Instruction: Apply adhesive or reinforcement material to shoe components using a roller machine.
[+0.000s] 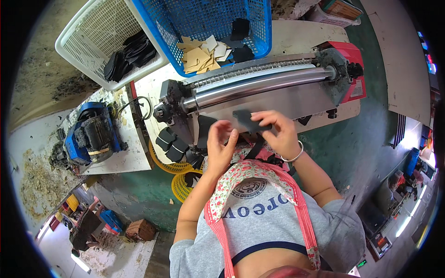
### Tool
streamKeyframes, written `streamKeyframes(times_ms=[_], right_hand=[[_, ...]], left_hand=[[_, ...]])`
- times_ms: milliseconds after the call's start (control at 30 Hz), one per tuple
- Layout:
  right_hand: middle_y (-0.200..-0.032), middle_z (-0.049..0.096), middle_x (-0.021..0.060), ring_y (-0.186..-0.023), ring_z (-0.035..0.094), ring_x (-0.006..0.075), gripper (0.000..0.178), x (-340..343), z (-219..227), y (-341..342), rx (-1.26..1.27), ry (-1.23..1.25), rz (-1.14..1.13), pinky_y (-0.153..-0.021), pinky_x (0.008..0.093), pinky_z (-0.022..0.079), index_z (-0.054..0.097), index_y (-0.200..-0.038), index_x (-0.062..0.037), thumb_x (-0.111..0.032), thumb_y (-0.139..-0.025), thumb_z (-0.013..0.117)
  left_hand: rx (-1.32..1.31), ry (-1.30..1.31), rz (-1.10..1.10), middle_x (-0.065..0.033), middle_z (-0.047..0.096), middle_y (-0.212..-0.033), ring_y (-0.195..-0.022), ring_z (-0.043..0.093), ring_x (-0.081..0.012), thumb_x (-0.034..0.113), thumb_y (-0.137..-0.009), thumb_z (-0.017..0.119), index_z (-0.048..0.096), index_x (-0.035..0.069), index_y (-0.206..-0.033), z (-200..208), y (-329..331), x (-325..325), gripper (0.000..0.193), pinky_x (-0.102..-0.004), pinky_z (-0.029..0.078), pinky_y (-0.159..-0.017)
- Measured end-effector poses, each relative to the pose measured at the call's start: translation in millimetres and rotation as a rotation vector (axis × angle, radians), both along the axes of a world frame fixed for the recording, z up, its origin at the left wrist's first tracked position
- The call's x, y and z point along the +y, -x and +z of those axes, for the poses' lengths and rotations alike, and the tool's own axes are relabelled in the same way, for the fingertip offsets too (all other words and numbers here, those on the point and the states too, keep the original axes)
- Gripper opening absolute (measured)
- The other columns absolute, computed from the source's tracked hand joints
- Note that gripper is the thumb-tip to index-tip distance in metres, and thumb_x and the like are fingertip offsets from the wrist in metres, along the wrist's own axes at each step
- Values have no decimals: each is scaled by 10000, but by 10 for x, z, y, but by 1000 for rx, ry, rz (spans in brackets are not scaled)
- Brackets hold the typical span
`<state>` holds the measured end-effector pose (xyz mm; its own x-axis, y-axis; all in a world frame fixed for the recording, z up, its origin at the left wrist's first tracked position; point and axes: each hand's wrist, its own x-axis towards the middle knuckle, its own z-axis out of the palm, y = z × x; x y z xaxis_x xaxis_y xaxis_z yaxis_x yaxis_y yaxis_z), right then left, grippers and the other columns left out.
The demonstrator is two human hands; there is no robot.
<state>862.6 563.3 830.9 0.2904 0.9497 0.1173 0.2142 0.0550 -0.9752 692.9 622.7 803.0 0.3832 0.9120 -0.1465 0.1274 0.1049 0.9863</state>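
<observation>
**Hands working a dark piece at the roller machine**

The right hand (278, 129) is pinching a flat black piece (249, 121) between thumb and curled fingers, holding it just in front of the sloping metal face of the roller machine (259, 88). A metal bangle (296, 155) is sitting on that wrist. The left hand (221, 141) is hovering just beside it with fingers loosely bent and half open; its fingertips are coming close to the near end of the black piece, but whether they are touching it cannot be told.

Right behind the hands, the machine's long shiny roller is running crosswise, with a ribbed bar above it and a red housing (350, 55) at its right end. Several more dark pieces (174, 143) are lying stacked at the machine's lower left corner, near the left hand, and a yellow basket (169, 166) is showing below them.

Further back, a blue basket (204, 23) is holding tan pieces (201, 53) and a few black ones, and is leaning over the top of the machine. Beside it, to the left, a white basket (92, 37) is holding a heap of black pieces (130, 53). A dirty blue motor (90, 134) is sitting on the bench at the left, well apart from the hands.

The person's floral apron bib (241, 176) with red checked straps is filling the lower middle of the view, below the hands.
</observation>
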Motion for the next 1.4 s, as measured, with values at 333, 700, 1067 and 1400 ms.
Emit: streamKeyframes(times_ms=[333, 700, 1067, 1400], right_hand=[[-922, 548, 121, -874, 529, 287, 208, -86, 106, 217, -325, 114, 78, -769, 372, 441, 577, -848, 14, -47, -666, 657], [-841, 614, 96, -699, 603, 135, 94, -258, -324, 260, 307, 317, -234, -610, 248, 501, 605, -797, 66, 22, -715, 602], [-787, 613, 60, -671, 581, 101, 73, -291, -335, 70, 563, 323, -559, -571, 209, 465, 606, -777, 48, -19, -770, 577], [-671, 594, 54, -560, 578, 100, 82, -313, -391, 49, 586, 488, -524, -490, 206, 463, 598, -789, 33, -46, -768, 587]], left_hand=[[-30, 482, -131, 23, 581, -694, -614, 479, -14, 148, -852, 576, 604, -10, -922, -7, 5, -171, 175, -167, 375, -524], [123, 317, -137, -10, 564, -592, -554, 484, -18, 78, -778, 646, 591, -32, -809, -127, 41, -172, 128, -178, 385, -484], [258, -102, -6, -7, 426, -703, -582, 406, -71, 13, -801, 535, 615, 22, -821, 149, 81, 28, 83, -210, 335, -505], [-1, 166, -147, 27, 408, -682, -606, 355, -43, 94, -781, 639, 586, 1, -733, 99, 141, 25, 117, -199, 270, -516]])
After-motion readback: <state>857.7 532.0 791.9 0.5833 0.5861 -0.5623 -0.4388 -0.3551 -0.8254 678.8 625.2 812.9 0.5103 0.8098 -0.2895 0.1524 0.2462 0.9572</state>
